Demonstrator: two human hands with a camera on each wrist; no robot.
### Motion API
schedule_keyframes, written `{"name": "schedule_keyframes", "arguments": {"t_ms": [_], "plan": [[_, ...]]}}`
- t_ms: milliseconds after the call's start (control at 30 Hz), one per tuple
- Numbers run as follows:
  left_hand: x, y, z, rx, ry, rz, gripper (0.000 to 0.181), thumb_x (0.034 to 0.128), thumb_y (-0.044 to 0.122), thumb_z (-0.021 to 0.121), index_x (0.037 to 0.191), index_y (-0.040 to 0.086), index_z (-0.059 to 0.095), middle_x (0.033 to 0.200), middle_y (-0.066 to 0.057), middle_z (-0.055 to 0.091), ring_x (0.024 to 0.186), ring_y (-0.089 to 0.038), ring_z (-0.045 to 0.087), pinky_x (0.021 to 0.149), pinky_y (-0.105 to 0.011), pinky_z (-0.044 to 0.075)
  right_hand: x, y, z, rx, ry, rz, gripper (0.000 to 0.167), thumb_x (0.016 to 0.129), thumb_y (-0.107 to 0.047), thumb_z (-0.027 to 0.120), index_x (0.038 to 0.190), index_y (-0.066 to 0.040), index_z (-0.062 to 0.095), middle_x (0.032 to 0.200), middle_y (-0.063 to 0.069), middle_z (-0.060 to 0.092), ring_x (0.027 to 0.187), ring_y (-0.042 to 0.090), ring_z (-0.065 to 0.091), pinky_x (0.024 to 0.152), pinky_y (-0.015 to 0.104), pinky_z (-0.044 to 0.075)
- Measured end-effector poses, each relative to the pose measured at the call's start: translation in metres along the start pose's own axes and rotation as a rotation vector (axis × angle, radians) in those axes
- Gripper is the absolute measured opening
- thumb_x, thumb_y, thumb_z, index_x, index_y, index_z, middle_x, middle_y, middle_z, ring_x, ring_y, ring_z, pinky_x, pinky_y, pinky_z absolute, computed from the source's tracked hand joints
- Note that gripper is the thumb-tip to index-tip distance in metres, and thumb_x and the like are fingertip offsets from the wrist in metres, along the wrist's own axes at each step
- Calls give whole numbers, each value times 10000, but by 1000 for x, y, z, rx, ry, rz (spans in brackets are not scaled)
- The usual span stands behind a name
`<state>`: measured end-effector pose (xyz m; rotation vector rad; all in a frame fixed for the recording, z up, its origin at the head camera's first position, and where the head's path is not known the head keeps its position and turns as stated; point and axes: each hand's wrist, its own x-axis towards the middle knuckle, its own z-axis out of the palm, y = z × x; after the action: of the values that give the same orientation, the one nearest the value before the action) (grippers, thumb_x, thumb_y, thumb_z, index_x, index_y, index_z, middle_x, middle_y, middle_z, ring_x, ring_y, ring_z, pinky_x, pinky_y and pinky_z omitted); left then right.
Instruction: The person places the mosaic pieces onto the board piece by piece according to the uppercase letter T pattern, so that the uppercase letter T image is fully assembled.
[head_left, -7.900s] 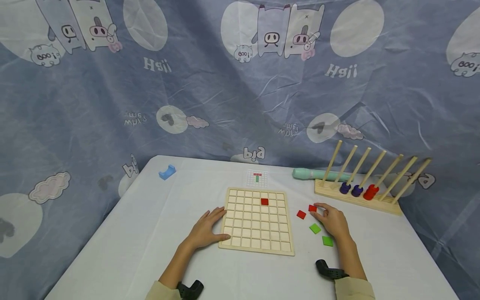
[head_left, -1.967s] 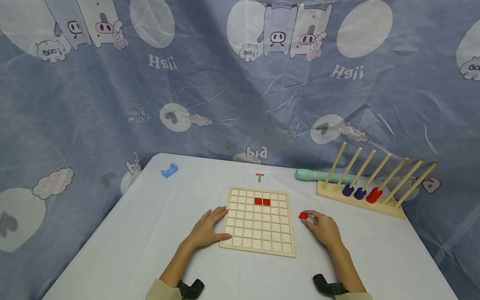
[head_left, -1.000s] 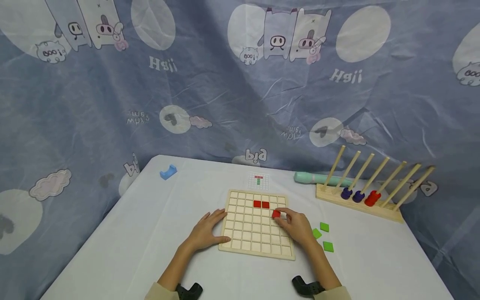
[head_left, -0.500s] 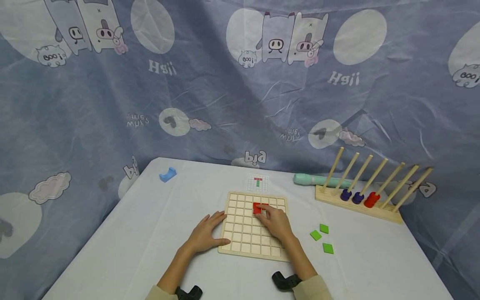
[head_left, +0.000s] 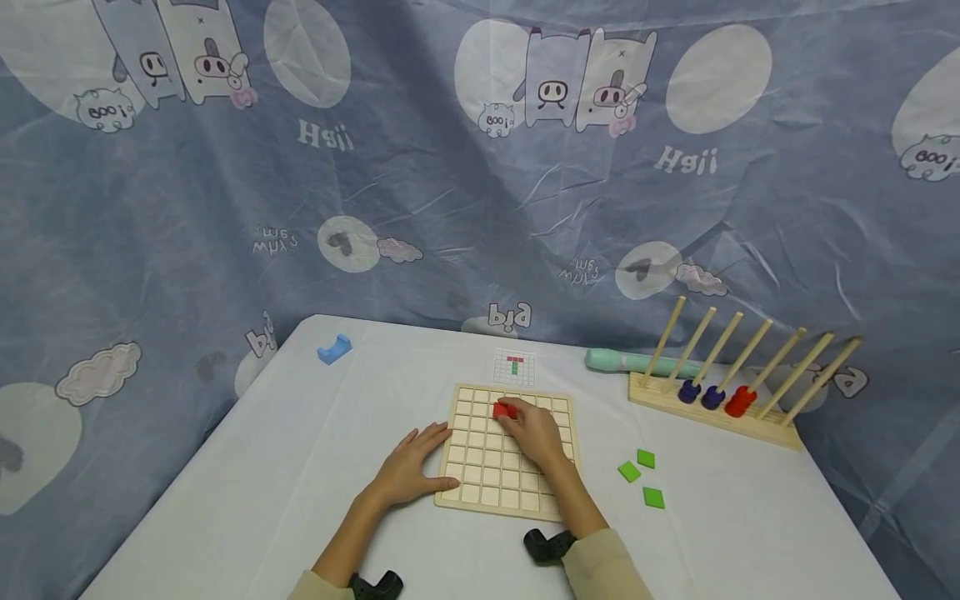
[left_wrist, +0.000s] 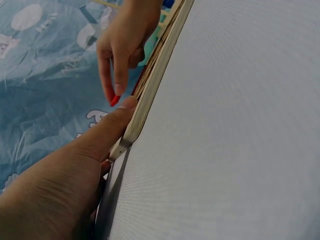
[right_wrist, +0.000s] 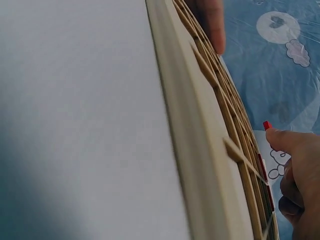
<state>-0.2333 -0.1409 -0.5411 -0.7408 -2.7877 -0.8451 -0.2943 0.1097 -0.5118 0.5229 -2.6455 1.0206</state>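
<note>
A wooden grid board [head_left: 480, 498] lies on the white table. My left hand [head_left: 411, 468] rests at its left edge, fingers spread and fairly straight, thumb touching the rim in the left wrist view. Over the board's upper part, my right hand [head_left: 536, 433] pinches a red square tile [right_wrist: 267, 125] between thumb and fingertip. The tile is raised off the grid in the right wrist view. Below it, red tiles [right_wrist: 263, 167] sit in the grid, mostly hidden by the right hand from the head camera.
Several green tiles [head_left: 629, 472] lie right of the board. A small pattern card [head_left: 514, 367] is behind it. At the back right stands a wooden peg rack [head_left: 712, 413] with coloured beads, before a mint-green cylinder [head_left: 607, 360]. A blue curved piece [head_left: 334, 349] lies back left.
A second red tile went onto the board earlier. My right hand then took the last red tile from the table and carried it left over the board. The left hand stayed put.
</note>
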Motion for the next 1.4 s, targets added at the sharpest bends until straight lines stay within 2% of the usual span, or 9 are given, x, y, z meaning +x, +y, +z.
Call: {"name": "schedule_keyframes", "arguments": {"t_ms": [233,433,667,967,1200,1400], "plan": [[0,-1,0,2,-3,-8,878,727,658,623,1388,113,430,1436,-38,380,1337,-228,301,1104,-440,194,7,0,7,-12,-17,28,317,845,-265,682,1134,-135,664,464,-75,341,410,70,270,375,223,231],[0,0,-1,-1,0,-3,874,729,641,635,1387,104,428,1433,-55,382,1335,-241,303,1103,-447,195,9,1,11,-81,-45,64,318,841,-290,680,1128,-153,667,474,-76,318,428,86,257,384,239,238],[0,1,-2,-12,-2,-1,872,730,630,642,1385,96,428,1431,-68,383,1334,-253,303,1102,-453,192,9,-1,11,-101,-48,79,315,845,-296,674,1128,-158,668,477,-72,319,448,98,254,392,250,232],[0,1,-1,-7,-5,-5,873,732,643,630,1390,108,424,1437,-54,376,1338,-241,296,1106,-441,188,11,-2,13,-127,-68,110,322,845,-299,673,1146,-186,663,496,-30,426,452,107,277,382,251,241],[1,0,-1,3,-3,-4,875,732,648,625,1389,107,424,1435,-50,379,1337,-237,299,1107,-433,190,11,-3,12,-122,-75,111,345,849,-292,668,1171,-171,650,461,-56,368,421,92,266,374,240,252],[1,1,-2,7,-5,-2,875,731,639,634,1392,106,421,1436,-52,377,1336,-237,301,1106,-435,192,5,-3,9,-36,-42,77,320,850,-254,676,1159,-173,656,463,-72,338,411,79,273,379,233,254]]}}
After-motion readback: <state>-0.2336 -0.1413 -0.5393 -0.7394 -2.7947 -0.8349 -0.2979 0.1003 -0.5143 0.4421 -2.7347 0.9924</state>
